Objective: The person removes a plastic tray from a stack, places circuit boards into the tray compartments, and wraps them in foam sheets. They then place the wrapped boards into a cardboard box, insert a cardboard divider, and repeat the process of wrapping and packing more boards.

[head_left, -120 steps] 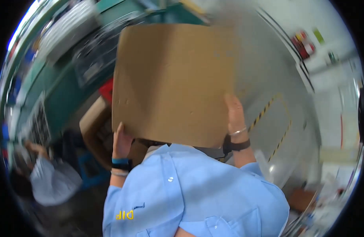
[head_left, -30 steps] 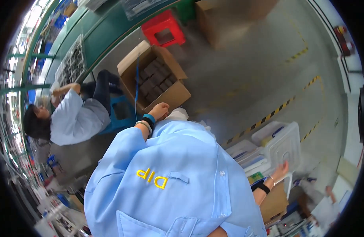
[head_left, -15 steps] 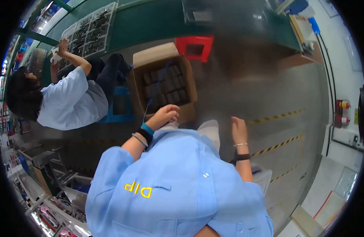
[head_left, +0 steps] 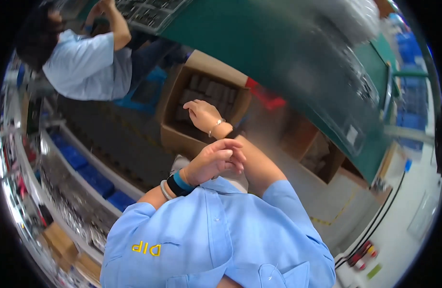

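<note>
An open cardboard box (head_left: 185, 139) stands on the floor ahead of me, with several greyish-white packs (head_left: 211, 91) in rows inside. My right arm crosses in front of my body, and my right hand (head_left: 204, 115) is above the box opening, fingers loosely bent and apart. It looks empty, and a bracelet circles its wrist. Nearer to me is my left hand (head_left: 213, 161), its fingers loosely spread and nothing visible in them. It overlaps my right forearm in the picture; whether they touch I cannot tell. My left wrist wears blue, black and pale bands.
A green-topped table (head_left: 240, 33) runs across the far side, with dark plastic-covered trays (head_left: 336, 91) on it. Another open carton (head_left: 321, 156) and a red stool (head_left: 266, 96) are under its edge. A co-worker (head_left: 86, 62) sits at left. Blue bins (head_left: 91, 177) line a rack behind.
The view has turned to the right, showing more of the table and the second carton. My right hand has swung left over the box. My left hand is now nearer my right forearm.
</note>
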`<action>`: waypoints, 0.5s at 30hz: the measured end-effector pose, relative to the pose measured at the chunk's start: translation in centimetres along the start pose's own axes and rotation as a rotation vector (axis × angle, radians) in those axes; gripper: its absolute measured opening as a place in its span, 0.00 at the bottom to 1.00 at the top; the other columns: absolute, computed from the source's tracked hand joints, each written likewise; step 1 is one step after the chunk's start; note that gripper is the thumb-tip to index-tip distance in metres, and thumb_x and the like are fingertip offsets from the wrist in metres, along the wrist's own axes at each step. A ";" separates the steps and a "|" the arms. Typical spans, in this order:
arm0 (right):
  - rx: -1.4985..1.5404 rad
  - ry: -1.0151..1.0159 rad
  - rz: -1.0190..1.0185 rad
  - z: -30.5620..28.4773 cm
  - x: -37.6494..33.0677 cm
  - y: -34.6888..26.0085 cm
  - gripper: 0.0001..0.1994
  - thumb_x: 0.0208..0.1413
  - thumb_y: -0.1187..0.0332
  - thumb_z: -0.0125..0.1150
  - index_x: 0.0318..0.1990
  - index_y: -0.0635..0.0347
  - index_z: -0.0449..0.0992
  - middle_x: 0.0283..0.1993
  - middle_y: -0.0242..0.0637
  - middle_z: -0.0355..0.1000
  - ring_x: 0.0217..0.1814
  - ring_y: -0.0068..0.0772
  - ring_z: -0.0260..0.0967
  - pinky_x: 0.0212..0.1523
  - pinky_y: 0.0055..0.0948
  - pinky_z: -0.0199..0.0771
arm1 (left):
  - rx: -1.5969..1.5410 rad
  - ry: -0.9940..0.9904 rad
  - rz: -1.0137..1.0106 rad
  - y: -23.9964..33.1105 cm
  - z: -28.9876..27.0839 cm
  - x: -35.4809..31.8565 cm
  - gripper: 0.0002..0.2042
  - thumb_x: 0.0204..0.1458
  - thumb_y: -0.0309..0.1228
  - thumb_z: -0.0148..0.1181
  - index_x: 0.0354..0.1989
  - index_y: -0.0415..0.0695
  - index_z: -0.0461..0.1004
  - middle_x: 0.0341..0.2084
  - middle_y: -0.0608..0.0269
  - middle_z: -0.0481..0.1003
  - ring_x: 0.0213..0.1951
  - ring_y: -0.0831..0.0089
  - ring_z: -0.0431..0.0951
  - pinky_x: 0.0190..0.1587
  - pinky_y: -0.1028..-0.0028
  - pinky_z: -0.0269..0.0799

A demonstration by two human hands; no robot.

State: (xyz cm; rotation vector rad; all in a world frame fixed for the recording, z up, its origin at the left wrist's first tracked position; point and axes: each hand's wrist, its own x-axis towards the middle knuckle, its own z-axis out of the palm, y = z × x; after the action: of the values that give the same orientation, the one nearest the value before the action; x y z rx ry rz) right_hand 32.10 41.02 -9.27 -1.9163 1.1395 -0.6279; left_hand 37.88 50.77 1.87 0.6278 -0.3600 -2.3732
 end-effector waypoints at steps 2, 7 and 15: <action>-0.020 -0.171 0.021 2.7 0.5 3.0 0.10 0.54 0.70 0.49 0.41 0.55 0.76 0.40 0.44 0.73 0.45 0.49 0.70 0.44 0.41 0.72 | -0.096 0.086 0.066 -1.3 -1.0 1.5 0.15 0.60 0.29 0.45 0.54 0.42 0.66 0.40 0.53 0.74 0.40 0.65 0.76 0.45 0.66 0.73; -0.238 -0.603 0.210 9.1 -2.1 13.2 0.11 0.52 0.67 0.51 0.41 0.54 0.76 0.40 0.44 0.75 0.44 0.49 0.71 0.45 0.42 0.73 | -0.234 0.316 0.185 -3.2 -7.6 4.4 0.14 0.59 0.29 0.45 0.52 0.40 0.66 0.39 0.53 0.74 0.38 0.66 0.77 0.43 0.66 0.74; -0.525 -0.872 0.469 16.6 -5.7 28.3 0.11 0.54 0.68 0.49 0.38 0.60 0.77 0.40 0.45 0.75 0.47 0.47 0.72 0.45 0.39 0.74 | -0.189 0.803 0.165 -8.6 -34.2 7.4 0.12 0.57 0.28 0.48 0.49 0.39 0.65 0.34 0.57 0.74 0.35 0.70 0.76 0.40 0.67 0.75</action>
State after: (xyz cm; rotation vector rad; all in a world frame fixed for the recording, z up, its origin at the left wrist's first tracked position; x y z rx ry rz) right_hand 27.95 44.73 -42.09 -1.8896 1.1322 0.7730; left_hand 46.20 49.22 -33.12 1.3151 0.1611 -1.7835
